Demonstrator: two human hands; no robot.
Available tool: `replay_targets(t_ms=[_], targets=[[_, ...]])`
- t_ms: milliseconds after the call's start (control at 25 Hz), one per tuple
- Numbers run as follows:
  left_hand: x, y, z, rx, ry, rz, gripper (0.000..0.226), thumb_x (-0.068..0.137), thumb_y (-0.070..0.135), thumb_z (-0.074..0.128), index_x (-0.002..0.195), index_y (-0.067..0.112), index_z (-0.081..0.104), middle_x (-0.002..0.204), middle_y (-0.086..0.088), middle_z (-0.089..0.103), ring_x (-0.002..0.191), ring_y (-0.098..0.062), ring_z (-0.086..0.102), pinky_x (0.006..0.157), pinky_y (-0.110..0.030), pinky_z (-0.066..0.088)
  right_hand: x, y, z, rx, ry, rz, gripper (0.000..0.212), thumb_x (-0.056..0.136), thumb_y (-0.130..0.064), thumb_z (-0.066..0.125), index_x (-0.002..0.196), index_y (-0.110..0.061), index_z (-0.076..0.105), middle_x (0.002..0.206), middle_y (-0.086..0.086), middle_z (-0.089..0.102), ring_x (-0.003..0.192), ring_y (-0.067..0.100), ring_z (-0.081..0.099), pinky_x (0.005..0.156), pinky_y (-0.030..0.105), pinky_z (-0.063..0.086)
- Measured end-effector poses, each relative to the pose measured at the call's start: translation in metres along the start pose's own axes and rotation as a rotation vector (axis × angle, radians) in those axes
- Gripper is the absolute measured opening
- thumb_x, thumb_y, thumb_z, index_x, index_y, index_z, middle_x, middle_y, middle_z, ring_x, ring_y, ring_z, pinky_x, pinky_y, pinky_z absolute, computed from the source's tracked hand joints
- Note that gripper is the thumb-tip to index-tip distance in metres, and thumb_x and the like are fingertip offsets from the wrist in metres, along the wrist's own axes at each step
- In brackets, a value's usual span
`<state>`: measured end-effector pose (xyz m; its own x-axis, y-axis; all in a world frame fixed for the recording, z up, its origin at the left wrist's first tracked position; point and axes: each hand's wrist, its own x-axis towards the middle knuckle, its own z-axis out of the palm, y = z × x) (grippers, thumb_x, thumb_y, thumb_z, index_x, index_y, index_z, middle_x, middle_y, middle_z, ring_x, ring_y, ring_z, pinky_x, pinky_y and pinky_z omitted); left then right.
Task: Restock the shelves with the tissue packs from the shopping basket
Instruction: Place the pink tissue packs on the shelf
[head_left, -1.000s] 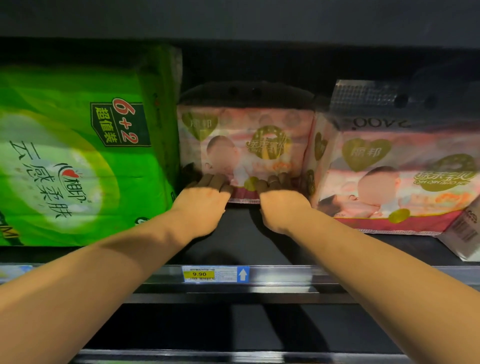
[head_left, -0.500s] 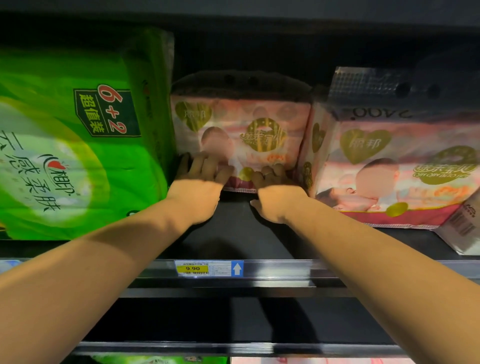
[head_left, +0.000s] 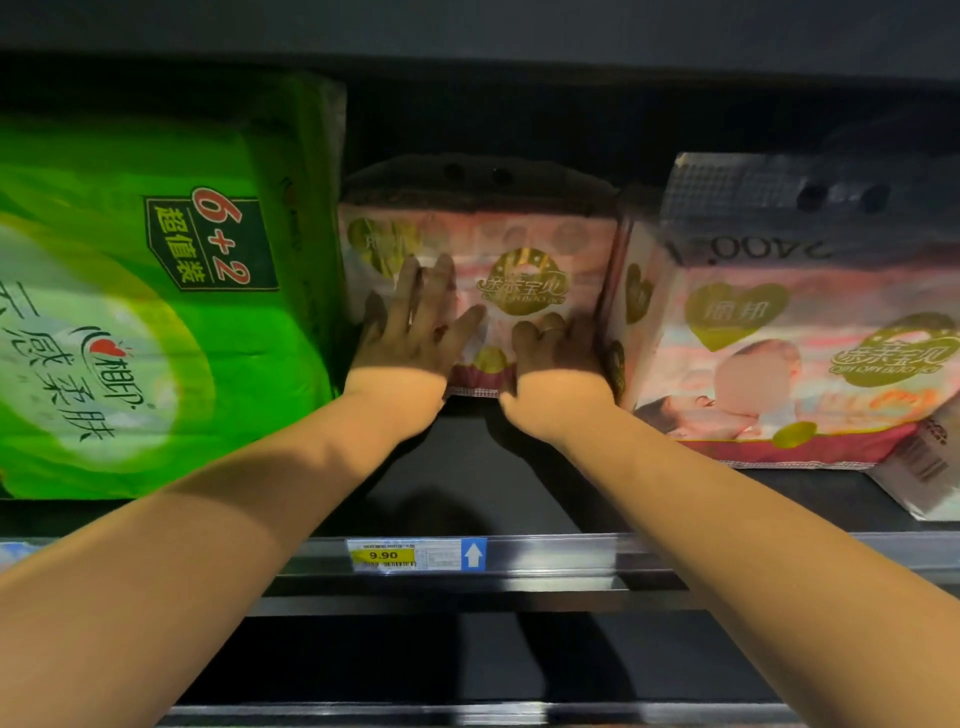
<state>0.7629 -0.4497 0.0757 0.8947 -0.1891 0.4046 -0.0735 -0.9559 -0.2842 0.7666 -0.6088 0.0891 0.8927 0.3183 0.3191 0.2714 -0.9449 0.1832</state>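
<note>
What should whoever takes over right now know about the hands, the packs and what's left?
Left hand: fingers straight, flat on the front of the middle pink pack.
Right hand: fingers look curled, knuckles against the same pack, low right.
That pack sits on the shelf, set back between the green pack and another pink pack, which stands nearer the front edge.
Done: this pack is on the shelf.
Left: let go, fetch more packs; the basket is not in view.

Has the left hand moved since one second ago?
Yes. The left hand moved up the middle pink pack, away from the price tag.
</note>
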Motion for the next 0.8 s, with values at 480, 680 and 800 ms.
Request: replay_targets(t_ms=[480, 680, 800], targets=[[0.002, 0.000, 0.004, 0.031, -0.014, -0.042, 0.088, 0.092, 0.031, 0.055, 0.149, 0.034, -0.011, 0.151, -0.014, -0.034, 0.141, -0.042, -0.023, 0.112, -0.062, 0.013, 0.003, 0.009, 0.003, 0.464, 0.114, 0.005, 0.039, 0.089, -0.034, 0.058, 0.122, -0.013, 0.053, 0.130, 0.010, 0.047, 0.118, 0.029, 0.043, 0.099, 0.033, 0.036], [0.004, 0.001, 0.017, 0.089, 0.008, -0.050, 0.092, 0.096, 0.021, 0.052, 0.143, 0.032, -0.026, 0.144, -0.016, -0.041, 0.140, -0.044, -0.024, 0.109, -0.062, 0.022, -0.012, 0.001, -0.009, 0.669, -0.033, 0.152, 0.033, 0.092, -0.030, 0.056, 0.115, -0.007, 0.060, 0.111, 0.014, 0.061, 0.111, 0.031, 0.054, 0.093, 0.029, 0.039], [0.005, 0.002, 0.018, 0.074, 0.021, -0.034, 0.089, 0.096, 0.021, 0.050, 0.145, 0.032, -0.023, 0.145, -0.017, -0.043, 0.140, -0.045, -0.023, 0.109, -0.063, 0.022, -0.023, -0.007, -0.007, 0.724, -0.161, 0.311, 0.040, 0.090, -0.039, 0.056, 0.107, -0.002, 0.061, 0.113, 0.021, 0.056, 0.115, 0.038, 0.048, 0.087, 0.033, 0.040]])
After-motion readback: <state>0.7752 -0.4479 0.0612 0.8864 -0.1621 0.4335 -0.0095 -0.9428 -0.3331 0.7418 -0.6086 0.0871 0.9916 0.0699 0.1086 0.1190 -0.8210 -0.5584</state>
